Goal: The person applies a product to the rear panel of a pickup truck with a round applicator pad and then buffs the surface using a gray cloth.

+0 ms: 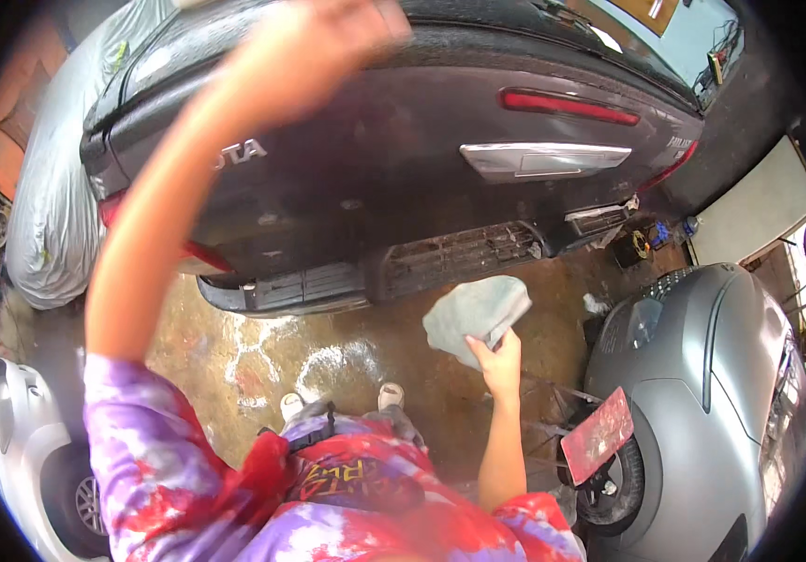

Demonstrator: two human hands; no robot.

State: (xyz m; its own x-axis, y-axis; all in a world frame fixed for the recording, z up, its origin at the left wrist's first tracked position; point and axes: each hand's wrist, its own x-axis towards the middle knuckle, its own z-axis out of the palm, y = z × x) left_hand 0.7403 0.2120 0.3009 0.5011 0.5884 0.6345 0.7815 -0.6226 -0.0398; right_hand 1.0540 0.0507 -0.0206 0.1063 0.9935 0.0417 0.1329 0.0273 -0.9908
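My left hand (353,31) is raised high at the top of the picture, blurred, in front of the rear of a dark Toyota Hilux pickup. Whether its fingers hold anything cannot be made out. The pickup's tailgate (389,154) has a chrome handle (550,160) and a red lamp strip (568,107). Low on the right, my right hand (502,355) pinches a folded grey-green cloth (476,312) between thumb and fingers. The cloth hangs over the wet floor, just short of the rear step bumper (455,260).
A silver car (684,393) stands close on the right, a red board (598,435) by its wheel. On the left are a white car (20,407) and a vehicle under a silver cover (58,211). The floor (367,351) is wet and shiny.
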